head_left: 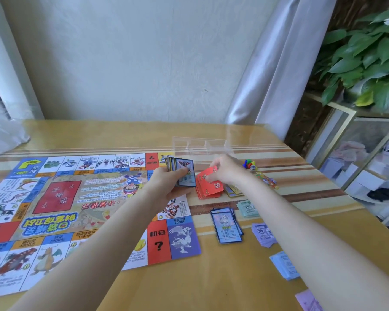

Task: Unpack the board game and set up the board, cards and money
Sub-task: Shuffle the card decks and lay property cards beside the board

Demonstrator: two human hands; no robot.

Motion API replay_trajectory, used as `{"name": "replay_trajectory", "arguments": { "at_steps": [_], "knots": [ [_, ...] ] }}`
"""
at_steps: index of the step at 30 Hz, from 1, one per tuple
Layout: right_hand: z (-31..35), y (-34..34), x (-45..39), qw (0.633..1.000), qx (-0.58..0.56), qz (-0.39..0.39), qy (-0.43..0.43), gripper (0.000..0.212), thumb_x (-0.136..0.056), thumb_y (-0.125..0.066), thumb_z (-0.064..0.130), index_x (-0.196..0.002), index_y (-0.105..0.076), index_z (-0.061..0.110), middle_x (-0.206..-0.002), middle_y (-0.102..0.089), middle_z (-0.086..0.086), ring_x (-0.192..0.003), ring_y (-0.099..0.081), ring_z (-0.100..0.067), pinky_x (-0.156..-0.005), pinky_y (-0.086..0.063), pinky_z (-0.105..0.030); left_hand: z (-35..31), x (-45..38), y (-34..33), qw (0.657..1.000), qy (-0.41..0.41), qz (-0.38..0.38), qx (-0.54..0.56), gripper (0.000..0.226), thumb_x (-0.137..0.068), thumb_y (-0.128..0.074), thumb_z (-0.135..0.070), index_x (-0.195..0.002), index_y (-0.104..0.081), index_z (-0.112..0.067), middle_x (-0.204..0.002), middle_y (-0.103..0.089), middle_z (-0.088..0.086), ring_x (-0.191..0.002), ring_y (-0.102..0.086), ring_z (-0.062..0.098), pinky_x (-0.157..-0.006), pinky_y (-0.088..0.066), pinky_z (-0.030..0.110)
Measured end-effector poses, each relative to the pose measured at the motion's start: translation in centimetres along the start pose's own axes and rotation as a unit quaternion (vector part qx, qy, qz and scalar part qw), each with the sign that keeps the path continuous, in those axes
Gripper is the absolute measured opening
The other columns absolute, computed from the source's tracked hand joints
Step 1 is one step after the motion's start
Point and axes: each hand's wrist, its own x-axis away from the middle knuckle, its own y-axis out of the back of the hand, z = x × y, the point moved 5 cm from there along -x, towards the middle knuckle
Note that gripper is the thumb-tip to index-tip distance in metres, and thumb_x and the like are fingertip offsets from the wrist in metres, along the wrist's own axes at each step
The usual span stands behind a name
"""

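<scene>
**Red card over its pile, just off the board's right edge**

The board (76, 205) lies unfolded across the left half of the desk (211, 288), reaching almost to the near edge. The left hand (166, 182) curls around a thick deck of blue-bordered cards (182, 172), held face-up above the board's far right corner. Just beside it, the right hand (225, 169) pinches a single red card (208, 176) directly over the red pile (209, 190), which sits on the desk close to the board's right edge. The pile is right under the right hand and nearer to it than to the left, so the drop looks short and straight down. Nearer the front edge lie a blue card stack (226, 225), green money (247, 208), purple money (263, 234) and light blue notes (284, 264).
</scene>
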Motion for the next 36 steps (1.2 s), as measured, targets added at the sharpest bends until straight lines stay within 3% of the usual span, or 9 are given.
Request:
{"name": "replay_trajectory", "arguments": {
  "at_steps": [2, 6, 13, 19, 23, 25, 29, 32, 36],
  "knots": [
    [0.3, -0.3, 0.2, 0.998, 0.060, -0.024, 0.008, 0.030, -0.080, -0.073, 0.024, -0.101, -0.062, 0.005, -0.098, -0.061, -0.009, -0.095, -0.055, -0.025, -0.077, -0.042, -0.032, 0.0, 0.1, -0.5, 1.000, 0.012, 0.013, -0.012, 0.008, -0.091, -0.059, -0.011, -0.092, -0.054, -0.005, -0.089, -0.061, 0.013, -0.079, -0.063, 0.024, -0.067, -0.058, 0.035],
    [0.4, -0.8, 0.5, 0.992, 0.121, -0.043, 0.018, 0.036, -0.084, -0.069, 0.028, -0.109, -0.057, 0.006, -0.111, -0.060, -0.007, -0.099, -0.052, -0.023, -0.074, -0.037, -0.029, -0.1, -0.2, -0.7, 0.998, 0.024, 0.014, -0.055, 0.009, -0.092, -0.058, -0.014, -0.088, -0.053, -0.008, -0.089, -0.062, 0.016, -0.082, -0.062, 0.032, -0.078, -0.054, 0.043],
    [0.9, -1.8, 0.2, 0.989, 0.131, -0.047, 0.050, 0.028, -0.088, -0.062, 0.026, -0.109, -0.054, 0.008, -0.108, -0.060, -0.009, -0.095, -0.057, -0.027, -0.071, -0.046, -0.034, 0.5, -0.7, -1.5, 0.999, 0.027, 0.014, -0.030, 0.010, -0.090, -0.061, -0.012, -0.096, -0.056, -0.007, -0.100, -0.061, 0.017, -0.096, -0.061, 0.031, -0.075, -0.056, 0.044],
    [0.3, -1.4, -0.2, 0.992, 0.118, -0.042, 0.029, 0.026, -0.092, -0.045, 0.006, -0.117, -0.052, 0.009, -0.112, -0.056, -0.009, -0.082, -0.058, -0.024, -0.067, -0.048, -0.034, 0.1, -0.6, -1.7, 0.999, 0.027, 0.019, -0.036, 0.007, -0.090, -0.060, -0.011, -0.089, -0.054, -0.009, -0.092, -0.061, 0.014, -0.083, -0.062, 0.025, -0.066, -0.058, 0.038],
    [0.3, -0.9, 0.1, 0.993, 0.108, -0.037, 0.034, 0.031, -0.088, -0.039, -0.005, -0.112, -0.055, 0.006, -0.111, -0.055, -0.008, -0.092, -0.059, -0.025, -0.080, -0.053, -0.036, 0.0, -0.5, -1.5, 0.998, 0.022, 0.009, -0.052, 0.008, -0.090, -0.060, -0.012, -0.088, -0.053, -0.009, -0.091, -0.060, 0.014, -0.087, -0.061, 0.026, -0.073, -0.056, 0.040],
    [0.2, 1.1, 0.4, 0.993, 0.073, -0.081, 0.034, 0.029, -0.088, -0.040, -0.007, -0.108, -0.059, 0.004, -0.112, -0.055, -0.007, -0.100, -0.057, -0.024, -0.086, -0.048, -0.032, -0.5, -0.4, -1.0, 0.998, -0.001, -0.008, -0.063, 0.007, -0.091, -0.059, -0.013, -0.087, -0.054, -0.011, -0.094, -0.060, 0.013, -0.095, -0.061, 0.027, -0.075, -0.056, 0.039],
    [-1.4, 4.3, 0.9, 0.987, 0.102, -0.128, 0.001, 0.020, -0.090, -0.052, 0.014, -0.104, -0.064, 0.007, -0.111, -0.063, -0.007, -0.109, -0.057, -0.027, -0.087, -0.044, -0.033, -1.0, -0.2, -0.5, 1.000, -0.021, -0.002, -0.016, 0.007, -0.091, -0.058, -0.012, -0.087, -0.053, -0.010, -0.091, -0.059, 0.012, -0.089, -0.061, 0.026, -0.074, -0.056, 0.036],
    [-3.3, 2.4, 1.1, 0.991, 0.113, -0.050, -0.049, 0.042, -0.087, -0.059, 0.033, -0.118, -0.055, 0.005, -0.122, -0.057, -0.009, -0.119, -0.049, -0.031, -0.096, -0.041, -0.037, -0.6, 0.1, -1.1, 1.000, -0.009, 0.013, 0.026, 0.005, -0.092, -0.057, -0.011, -0.091, -0.053, -0.007, -0.091, -0.060, 0.013, -0.084, -0.061, 0.024, -0.074, -0.056, 0.036],
    [-4.3, -0.3, 0.7, 0.983, 0.175, -0.023, -0.051, 0.065, -0.084, -0.059, 0.050, -0.132, -0.042, 0.009, -0.143, -0.034, -0.010, -0.134, -0.027, -0.037, -0.106, -0.032, -0.049, -0.1, 0.5, -1.7, 0.999, 0.005, 0.023, 0.039, 0.011, -0.090, -0.059, -0.011, -0.098, -0.054, -0.005, -0.097, -0.061, 0.016, -0.089, -0.062, 0.027, -0.066, -0.059, 0.035]
  ]
}}
